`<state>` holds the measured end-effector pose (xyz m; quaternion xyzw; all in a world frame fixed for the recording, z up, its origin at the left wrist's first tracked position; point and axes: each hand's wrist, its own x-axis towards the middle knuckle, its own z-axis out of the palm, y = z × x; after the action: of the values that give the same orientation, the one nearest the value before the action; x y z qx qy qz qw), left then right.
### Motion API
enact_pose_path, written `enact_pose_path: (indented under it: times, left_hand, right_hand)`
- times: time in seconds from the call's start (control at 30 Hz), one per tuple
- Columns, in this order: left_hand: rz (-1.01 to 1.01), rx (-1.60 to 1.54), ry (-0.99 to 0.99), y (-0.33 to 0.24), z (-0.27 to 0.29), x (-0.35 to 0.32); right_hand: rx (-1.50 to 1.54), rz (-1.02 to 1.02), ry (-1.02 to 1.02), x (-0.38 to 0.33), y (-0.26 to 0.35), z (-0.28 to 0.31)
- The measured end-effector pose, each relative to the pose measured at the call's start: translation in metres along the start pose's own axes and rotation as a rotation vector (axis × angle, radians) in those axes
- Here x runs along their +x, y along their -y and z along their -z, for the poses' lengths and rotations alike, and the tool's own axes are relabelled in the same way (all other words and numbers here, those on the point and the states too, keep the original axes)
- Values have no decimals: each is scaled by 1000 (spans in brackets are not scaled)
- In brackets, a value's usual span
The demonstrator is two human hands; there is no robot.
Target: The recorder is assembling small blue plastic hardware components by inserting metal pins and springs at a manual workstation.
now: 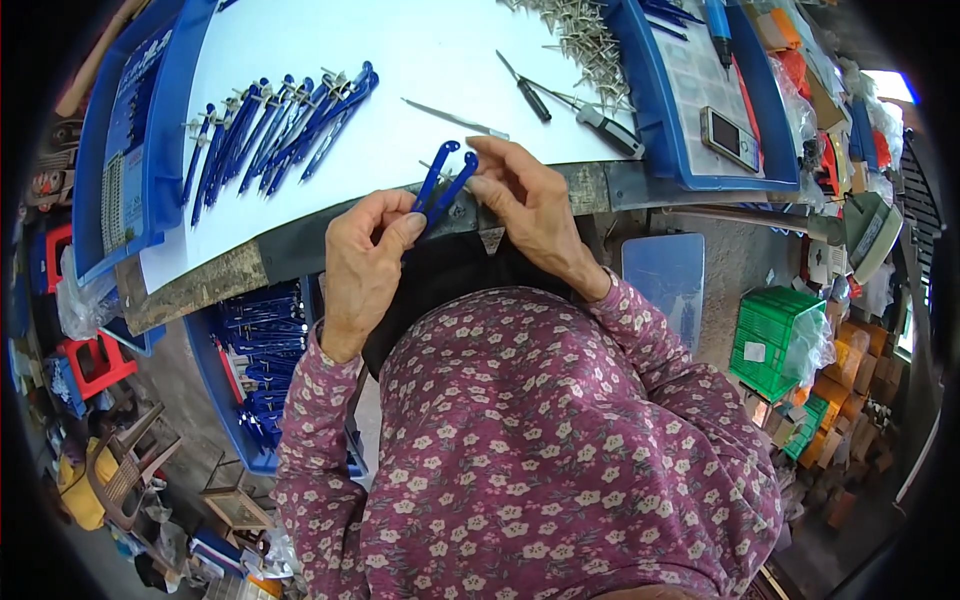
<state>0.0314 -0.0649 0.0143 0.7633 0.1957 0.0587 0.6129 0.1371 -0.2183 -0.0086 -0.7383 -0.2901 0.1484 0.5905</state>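
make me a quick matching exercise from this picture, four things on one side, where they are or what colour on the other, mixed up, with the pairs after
Things
1. phone
2. V-shaped piece
3. large crate
4. metal bits

Places and colours
A. green
B. heaped on the white surface
C. lying in the right-hand blue tray
D. pinched in the left hand

Pairs: 1-C, 2-D, 3-A, 4-B
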Motion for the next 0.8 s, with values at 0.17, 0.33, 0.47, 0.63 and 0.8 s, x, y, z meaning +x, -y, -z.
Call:
enact_pose_path:
  times: [0.17, 0.33, 0.47, 0.63, 0.8]
  left_hand:
    - [-33, -245, -88, -18, -16, 6]
    - [-165, -233, -218, -34, -29, 10]
    - [-304, -39, -356, -33, -29, 14]
    - [-677, 391, -450, -23, -16, 23]
    - [-866, 663, -412, -31, 0, 21]
  right_hand:
    - [762, -289, 228, 4, 2, 2]
    - [625, -273, 316, 0, 10, -2]
    - [722, -285, 361, -6, 20, 1]
    - [690, -407, 417, -6, 52, 18]
    - [-40, -420, 508, 8, 71, 57]
